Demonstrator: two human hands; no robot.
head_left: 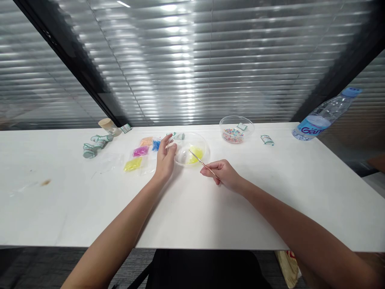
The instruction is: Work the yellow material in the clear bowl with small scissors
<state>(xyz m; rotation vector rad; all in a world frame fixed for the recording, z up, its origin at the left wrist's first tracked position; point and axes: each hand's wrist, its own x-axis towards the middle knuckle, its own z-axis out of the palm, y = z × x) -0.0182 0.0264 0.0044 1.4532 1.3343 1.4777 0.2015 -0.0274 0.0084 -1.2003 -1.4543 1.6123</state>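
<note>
A clear round bowl [207,151] stands on the white table with small yellow beads [196,154] gathered in its right part. At its left side is my left hand [166,156], fingers stretched out and apart; whether it touches the bowl I cannot tell. My right hand [221,172] pinches a thin shiny metal stick [205,165], whose tip reaches over the bowl near the yellow beads. Left of my left hand lie small bags of beads: yellow [132,164], pink [140,151], orange [146,141] and blue [156,145].
Another clear bowl [252,129] with mixed beads and a small packet stands behind, right of the middle. A small packet [267,139] and a tilted water bottle [314,125] are farther right. Rolled green-white packets [89,150] and a wooden-topped jar [106,123] sit at left. Blinds [240,60] hang behind.
</note>
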